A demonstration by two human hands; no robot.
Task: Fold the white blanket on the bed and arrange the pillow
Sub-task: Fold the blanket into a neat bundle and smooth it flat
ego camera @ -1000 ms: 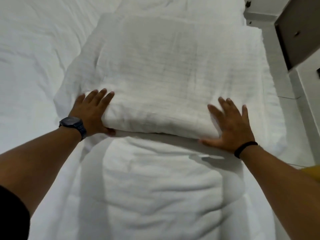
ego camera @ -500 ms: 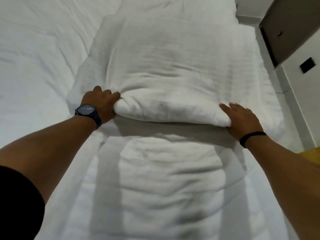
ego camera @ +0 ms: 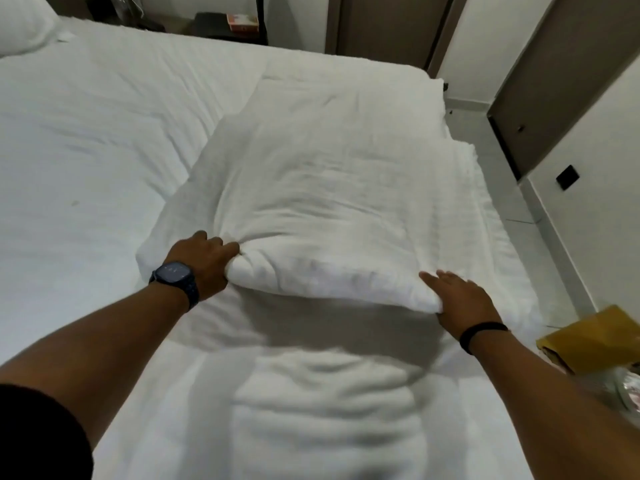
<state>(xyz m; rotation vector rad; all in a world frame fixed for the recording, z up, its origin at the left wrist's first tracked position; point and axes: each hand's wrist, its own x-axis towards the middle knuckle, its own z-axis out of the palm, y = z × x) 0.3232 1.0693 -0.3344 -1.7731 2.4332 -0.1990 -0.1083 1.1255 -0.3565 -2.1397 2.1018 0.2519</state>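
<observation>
The white blanket point(ego camera: 332, 209) lies in thick folded layers along the right half of the bed point(ego camera: 86, 140). My left hand point(ego camera: 204, 261), with a dark watch at the wrist, grips the near left corner of the top fold, bunching the cloth. At the near right corner my right hand point(ego camera: 457, 299), with a black band at the wrist, holds the fold's edge, fingers tucked under it. That near edge is lifted a little off the layer below. A white pillow point(ego camera: 20, 26) rests at the far left corner of the bed.
A yellow-brown bag point(ego camera: 595, 337) and a clear wrapped item point(ego camera: 627, 389) sit at the right near my forearm. Beyond the bed's far edge is a dark stand with a small box point(ego camera: 242, 22). Grey doors and tiled floor point(ego camera: 502, 188) run along the right.
My hands went from lying flat on the fold to gripping its near corners. The near edge has risen slightly. The view has tilted up, showing more of the room.
</observation>
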